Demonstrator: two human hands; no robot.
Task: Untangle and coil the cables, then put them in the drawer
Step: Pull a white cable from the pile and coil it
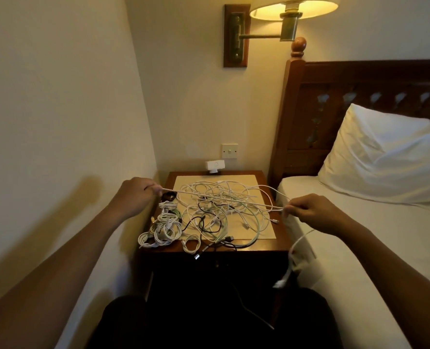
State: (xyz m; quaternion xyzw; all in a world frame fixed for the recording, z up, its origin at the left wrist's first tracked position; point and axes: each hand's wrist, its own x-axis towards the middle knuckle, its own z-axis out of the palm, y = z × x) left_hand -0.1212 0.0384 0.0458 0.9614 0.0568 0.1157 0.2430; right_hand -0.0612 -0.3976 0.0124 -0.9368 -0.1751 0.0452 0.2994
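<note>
Right, we've got one white cable (224,199) stretched taut between both hands, held above the tangle (224,212) so it clears the other loops and we can see where it crosses. Left hand (135,195) is closed, pinching one end near the nightstand's back-left corner. Right hand (307,210) is closed too, pinching the cable off the right edge, over the bed (359,248). The slack past the right hand hangs down beside the mattress, ending in a white plug (280,283).

Rest of the loose cables, mostly white, a few black, one pale green, sprawl over the cream mat (264,233) on the nightstand (281,240). Some overhang the front edge.

Coiled cables (161,229) sit bunched at the front-left corner, clear of the tangle. We'd guess that's the done pile, parked away from the mess so nothing re-snags.

Judgement: partway through untangling. Several coiled, most still knotted, none stowed. Pulling the cable straight looks like a check that it's free before we coil it.

The drawer we'd expect in the nightstand front; it's too dark down there to tell whether it's open or shut.

A small white adapter (214,165) sits against the wall at the back, under the wall switch (230,151). A dark round object (169,196) lies just under the left hand, possibly a coiled black cable; can't confirm.
</note>
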